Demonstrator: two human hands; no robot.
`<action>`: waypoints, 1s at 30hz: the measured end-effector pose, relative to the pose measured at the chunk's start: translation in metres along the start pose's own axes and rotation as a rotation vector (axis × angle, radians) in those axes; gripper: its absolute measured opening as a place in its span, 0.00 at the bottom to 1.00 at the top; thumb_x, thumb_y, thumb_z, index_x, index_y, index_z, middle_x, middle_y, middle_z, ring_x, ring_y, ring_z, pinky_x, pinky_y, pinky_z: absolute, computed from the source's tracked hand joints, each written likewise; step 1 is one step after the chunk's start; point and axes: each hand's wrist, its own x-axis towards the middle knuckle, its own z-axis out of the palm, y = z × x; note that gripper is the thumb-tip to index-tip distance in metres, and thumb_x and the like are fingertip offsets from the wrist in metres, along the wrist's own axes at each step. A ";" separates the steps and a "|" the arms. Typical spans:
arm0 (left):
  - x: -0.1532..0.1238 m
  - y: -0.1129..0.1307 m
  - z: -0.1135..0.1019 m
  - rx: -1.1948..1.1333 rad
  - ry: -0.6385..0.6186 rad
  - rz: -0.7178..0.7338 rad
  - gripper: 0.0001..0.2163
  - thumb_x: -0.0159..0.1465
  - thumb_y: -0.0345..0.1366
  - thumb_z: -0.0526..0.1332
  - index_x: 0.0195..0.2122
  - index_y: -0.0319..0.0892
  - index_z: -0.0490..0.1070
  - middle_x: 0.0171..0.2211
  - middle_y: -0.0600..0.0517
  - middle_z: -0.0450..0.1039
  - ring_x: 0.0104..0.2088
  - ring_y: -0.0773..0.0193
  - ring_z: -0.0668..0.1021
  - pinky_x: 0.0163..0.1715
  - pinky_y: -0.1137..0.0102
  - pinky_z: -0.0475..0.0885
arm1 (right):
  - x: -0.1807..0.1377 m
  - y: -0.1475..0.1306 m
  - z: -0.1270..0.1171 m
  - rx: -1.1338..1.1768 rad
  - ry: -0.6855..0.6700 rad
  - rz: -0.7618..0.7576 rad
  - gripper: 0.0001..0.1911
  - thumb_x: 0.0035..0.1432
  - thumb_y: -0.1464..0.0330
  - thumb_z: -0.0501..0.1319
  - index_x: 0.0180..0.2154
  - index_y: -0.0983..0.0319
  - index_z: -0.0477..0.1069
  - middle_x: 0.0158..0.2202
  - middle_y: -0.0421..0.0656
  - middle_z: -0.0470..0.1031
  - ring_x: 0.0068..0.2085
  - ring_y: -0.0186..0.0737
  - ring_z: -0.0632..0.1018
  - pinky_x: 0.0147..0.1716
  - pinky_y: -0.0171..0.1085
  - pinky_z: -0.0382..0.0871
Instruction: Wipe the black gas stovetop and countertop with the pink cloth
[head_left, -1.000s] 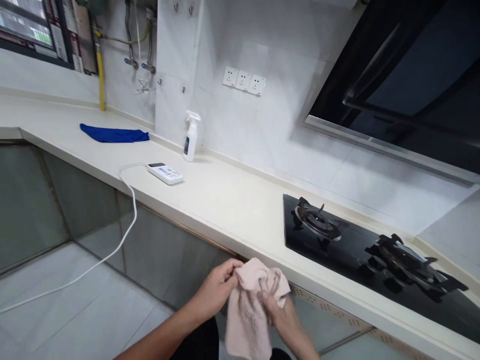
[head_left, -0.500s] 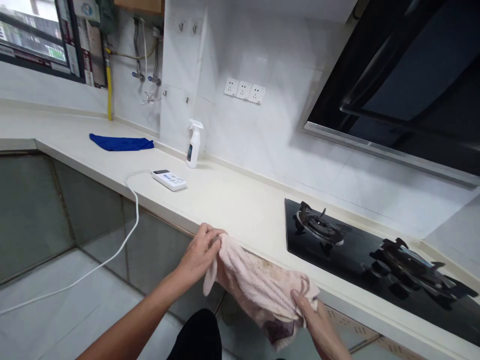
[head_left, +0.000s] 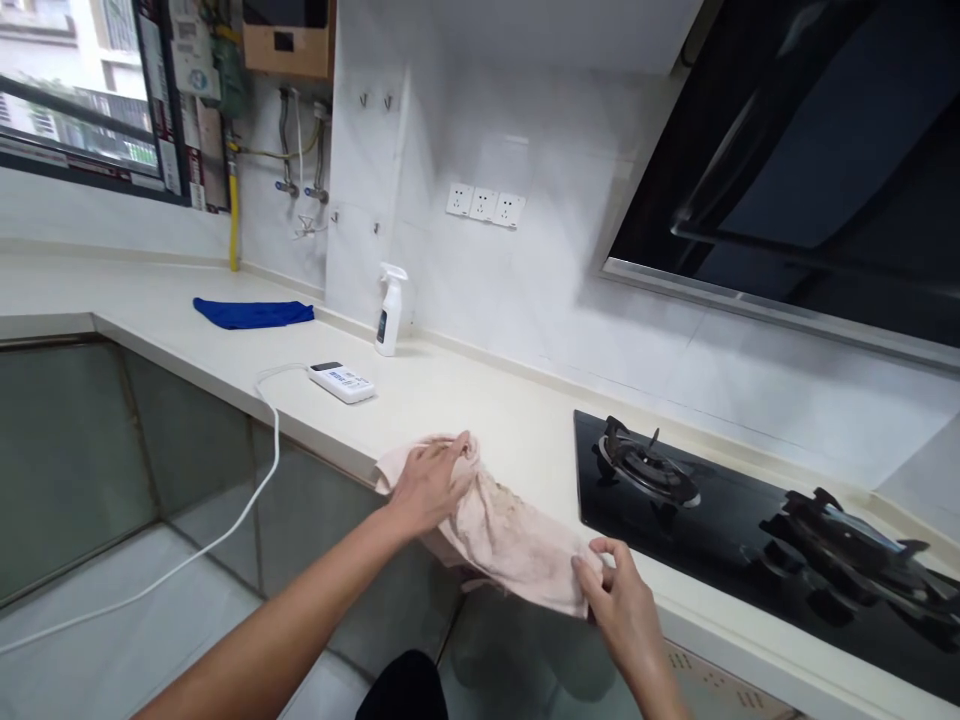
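A pale pink cloth with brownish stains lies stretched over the front edge of the cream countertop. My left hand presses down on the cloth's left end, fingers closed over it. My right hand pinches the cloth's right corner near the counter edge, just left of the black gas hob.
A white spray bottle stands by the tiled wall. A white power strip with its cable trailing to the floor lies on the counter. A blue cloth lies far left. A black range hood hangs above the hob.
The cloth went from bunched between both hands below the counter to spread out on the counter's front edge. Both hands moved up and apart.
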 end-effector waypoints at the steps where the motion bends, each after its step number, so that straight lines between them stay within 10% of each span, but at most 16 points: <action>1: -0.007 0.000 0.004 0.008 -0.021 0.052 0.33 0.68 0.49 0.58 0.72 0.45 0.57 0.66 0.42 0.69 0.66 0.47 0.69 0.66 0.53 0.59 | -0.002 -0.002 -0.002 -0.103 -0.004 -0.025 0.20 0.62 0.47 0.54 0.45 0.54 0.66 0.21 0.35 0.73 0.25 0.44 0.76 0.28 0.38 0.61; 6: -0.019 -0.002 0.000 0.132 -0.190 0.204 0.45 0.59 0.64 0.64 0.72 0.46 0.56 0.71 0.35 0.58 0.71 0.38 0.60 0.68 0.42 0.50 | -0.008 -0.018 -0.019 -0.511 -0.043 -0.173 0.20 0.66 0.47 0.51 0.42 0.50 0.74 0.28 0.40 0.79 0.31 0.47 0.79 0.29 0.39 0.58; 12: -0.015 0.007 0.013 0.320 -0.174 0.171 0.44 0.54 0.72 0.62 0.66 0.53 0.67 0.65 0.36 0.65 0.65 0.29 0.64 0.62 0.30 0.48 | 0.036 0.016 -0.069 -0.471 0.127 -0.414 0.26 0.67 0.45 0.50 0.38 0.54 0.79 0.42 0.47 0.79 0.44 0.49 0.78 0.44 0.44 0.69; 23: -0.030 0.111 0.088 0.356 -0.089 0.710 0.28 0.62 0.49 0.67 0.61 0.46 0.65 0.56 0.40 0.68 0.49 0.48 0.74 0.44 0.56 0.69 | 0.085 0.107 -0.070 -0.611 0.143 -0.321 0.30 0.61 0.43 0.50 0.43 0.55 0.79 0.50 0.49 0.79 0.50 0.61 0.77 0.47 0.57 0.72; 30: -0.031 0.037 0.092 0.415 0.105 0.859 0.21 0.71 0.40 0.58 0.65 0.57 0.62 0.61 0.46 0.69 0.54 0.53 0.74 0.47 0.58 0.68 | 0.085 0.118 -0.083 -0.581 0.111 -0.399 0.27 0.62 0.46 0.52 0.44 0.55 0.80 0.48 0.49 0.81 0.49 0.58 0.80 0.45 0.56 0.76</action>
